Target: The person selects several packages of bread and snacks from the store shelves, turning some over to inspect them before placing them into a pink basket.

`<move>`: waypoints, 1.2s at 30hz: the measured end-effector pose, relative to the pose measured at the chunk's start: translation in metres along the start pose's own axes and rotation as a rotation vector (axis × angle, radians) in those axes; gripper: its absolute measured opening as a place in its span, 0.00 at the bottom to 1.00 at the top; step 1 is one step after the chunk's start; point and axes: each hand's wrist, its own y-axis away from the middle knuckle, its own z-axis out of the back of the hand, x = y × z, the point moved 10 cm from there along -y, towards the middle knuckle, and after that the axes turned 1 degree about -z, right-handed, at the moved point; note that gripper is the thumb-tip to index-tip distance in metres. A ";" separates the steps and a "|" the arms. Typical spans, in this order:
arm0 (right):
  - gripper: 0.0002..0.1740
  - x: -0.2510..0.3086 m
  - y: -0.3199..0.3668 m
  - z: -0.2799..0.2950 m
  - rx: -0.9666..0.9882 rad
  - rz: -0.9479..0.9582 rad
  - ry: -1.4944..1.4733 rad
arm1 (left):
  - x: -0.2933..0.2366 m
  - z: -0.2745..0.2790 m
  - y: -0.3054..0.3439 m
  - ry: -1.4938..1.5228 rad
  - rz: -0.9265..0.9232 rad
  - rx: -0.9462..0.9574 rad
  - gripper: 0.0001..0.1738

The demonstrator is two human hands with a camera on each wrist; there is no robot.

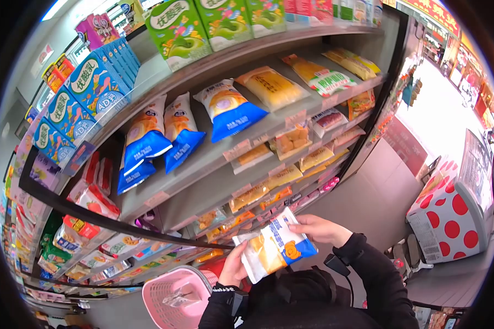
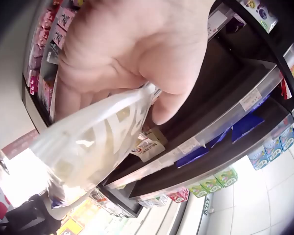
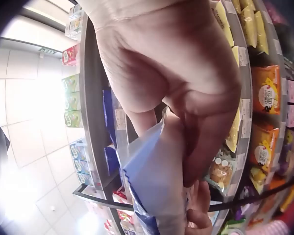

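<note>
- You have two hands, and both hold one bread bag (image 1: 277, 247). It is up in the air, in front of the shelf (image 1: 203, 167).
- Your left hand (image 1: 233, 268) pinches the left end. The thumb and fingers are nearly closed, with just the thin bag edge between them.
- Your right hand (image 1: 324, 229) pinches the other end the same way, thumb on one side and fingers on the other.
- The long way of the bag runs from your left hand to your right hand. In the head view it slants, with the right end higher, and its printed front looks up at you.
- The bag is shiny, crinkly plastic, close to a rectangle. It has a see-through part with golden bread, a white part, a blue corner and one yellow bear.
- On the shelf you can count four white bags with blue ends (image 1: 225, 109); at the left, one lies over another. They look puffy.
- Three big green boxes (image 1: 222, 22) stand on the top of the shelf, flat-sided.
- One pink basket (image 1: 155, 301) is in front of the shelf, to the left. It has holes in its side and a clear wrapper inside.
- One white box with round red dots (image 1: 429, 233) is to the right of the shelf.
</note>
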 end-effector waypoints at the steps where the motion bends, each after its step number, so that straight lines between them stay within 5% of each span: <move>1: 0.26 0.016 -0.008 0.000 -0.014 0.057 -0.046 | -0.012 -0.003 -0.006 0.007 -0.002 0.004 0.25; 3: 0.27 0.041 -0.021 -0.001 -0.019 0.139 -0.144 | -0.048 -0.009 -0.019 0.084 -0.113 0.008 0.25; 5: 0.27 0.061 -0.035 0.002 0.080 0.312 -0.613 | -0.075 -0.020 -0.028 0.087 -0.151 -0.018 0.25; 7: 0.34 0.071 -0.048 -0.003 0.136 0.378 -0.615 | -0.102 -0.039 -0.039 0.150 -0.232 0.077 0.26; 9: 0.32 0.090 -0.057 -0.024 0.273 0.484 -0.503 | -0.116 -0.049 -0.051 0.135 -0.261 0.087 0.26; 11: 0.29 0.097 -0.075 -0.022 0.202 0.534 -0.403 | -0.126 -0.053 -0.066 0.121 -0.298 0.126 0.25; 13: 0.25 0.108 -0.086 0.003 -0.251 0.537 0.003 | -0.130 -0.050 -0.078 0.120 -0.286 0.147 0.23; 16: 0.24 0.121 -0.103 0.026 -0.303 0.524 -0.033 | -0.150 -0.058 -0.078 -0.126 -0.391 0.234 0.24; 19: 0.23 0.146 -0.107 0.037 -0.410 0.616 0.038 | -0.163 -0.045 -0.082 -0.161 -0.298 0.175 0.23; 21: 0.23 0.166 -0.098 0.042 -0.599 0.692 0.301 | -0.173 -0.040 -0.088 -0.210 -0.257 0.185 0.21; 23: 0.23 0.173 -0.103 0.042 -0.586 0.629 0.314 | -0.182 -0.051 -0.094 -0.466 -0.264 0.238 0.19; 26: 0.22 0.183 -0.111 0.040 -0.569 0.609 0.532 | -0.184 -0.018 -0.126 -0.322 -0.221 0.255 0.17; 28: 0.22 0.192 -0.117 0.041 -0.616 0.632 0.933 | -0.182 -0.011 -0.135 -0.214 -0.181 0.213 0.16; 31: 0.21 0.203 -0.120 0.028 -0.630 0.687 1.222 | -0.176 -0.020 -0.139 -0.399 -0.180 0.196 0.14; 33: 0.22 0.206 -0.124 0.029 -0.627 0.682 1.151 | -0.187 -0.007 -0.153 -0.746 -0.346 0.187 0.13; 35: 0.22 0.217 -0.116 0.029 -0.696 0.860 1.035 | -0.195 0.017 -0.172 -0.503 -0.396 0.224 0.14; 36: 0.22 0.221 -0.115 0.024 -0.703 0.758 1.138 | -0.204 0.021 -0.174 -0.254 -0.448 0.249 0.15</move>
